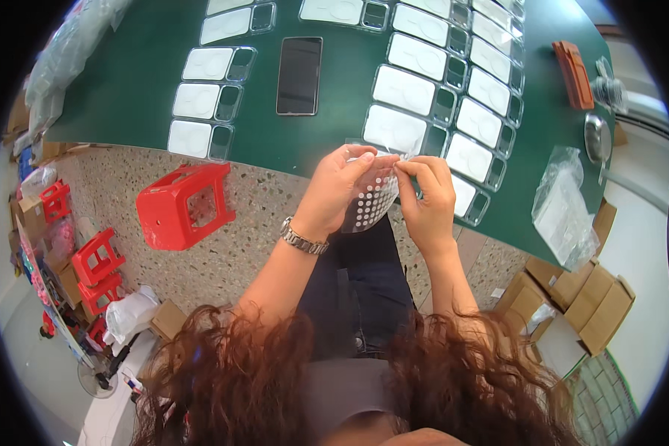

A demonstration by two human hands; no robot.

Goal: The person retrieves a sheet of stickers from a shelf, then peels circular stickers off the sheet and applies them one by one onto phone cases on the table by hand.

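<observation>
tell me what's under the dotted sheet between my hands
Dark trousers show past the lower edge of the dotted sheet. Whatever is straight behind its white dots, or behind the left hand holding it, is covered and cannot be told.

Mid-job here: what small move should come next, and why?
Probably ease the right hand gently outward while the left hand steadies the clear dotted sheet: the right is pinched at its upper edge, the left grips it, though what the pinch holds is unclear.

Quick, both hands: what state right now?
Left hand: closed, holding the clear sheet with white dots.
Right hand: pinched closed at the sheet's upper edge; exact grip unclear.
</observation>
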